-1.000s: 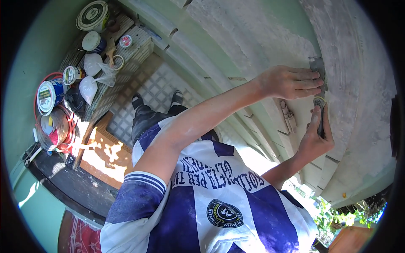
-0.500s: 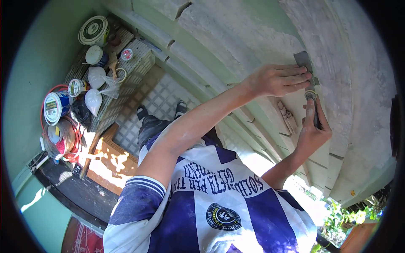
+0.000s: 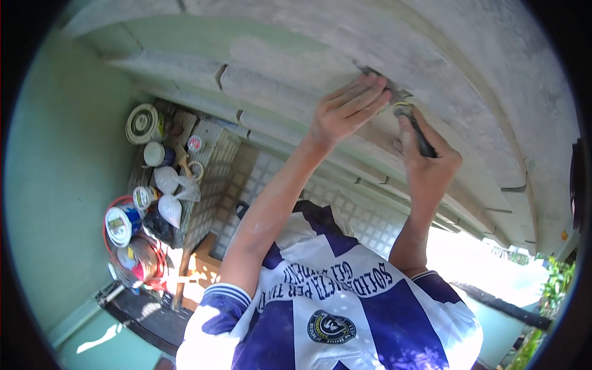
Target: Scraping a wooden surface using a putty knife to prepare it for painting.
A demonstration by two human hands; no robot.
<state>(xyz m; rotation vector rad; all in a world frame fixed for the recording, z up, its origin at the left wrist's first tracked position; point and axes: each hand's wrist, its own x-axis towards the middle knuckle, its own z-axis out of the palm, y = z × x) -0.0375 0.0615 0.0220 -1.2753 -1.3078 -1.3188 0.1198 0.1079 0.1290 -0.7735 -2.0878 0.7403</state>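
A putty knife [image 3: 423, 137] with a dark handle and thin metal blade lies up against the grey-white plastered surface [image 3: 450, 68]. My right hand [image 3: 435, 161] is wrapped round its handle. Stretched fingers of my left hand [image 3: 349, 111] lie flat over the blade, pressing it to the surface, so most of the blade is hidden beneath them. Around both hands the surface has smeared whitish patches, a pale green area and raised grooved ledges [image 3: 271, 83].
At left, a wooden table [image 3: 213, 157] carries several tubs, including a green-white bucket [image 3: 143, 124], plus white powder bags [image 3: 169, 209] and a tape roll [image 3: 196, 171]. Below them are a blue-white bucket [image 3: 121, 224] and coiled wire [image 3: 137, 262]. A tiled floor [image 3: 265, 169] shows beneath me.
Both hands and the putty knife have shifted leftward in the view, and the blade is more tilted. The whole view has turned too, with the table and buckets appearing lower and further right.
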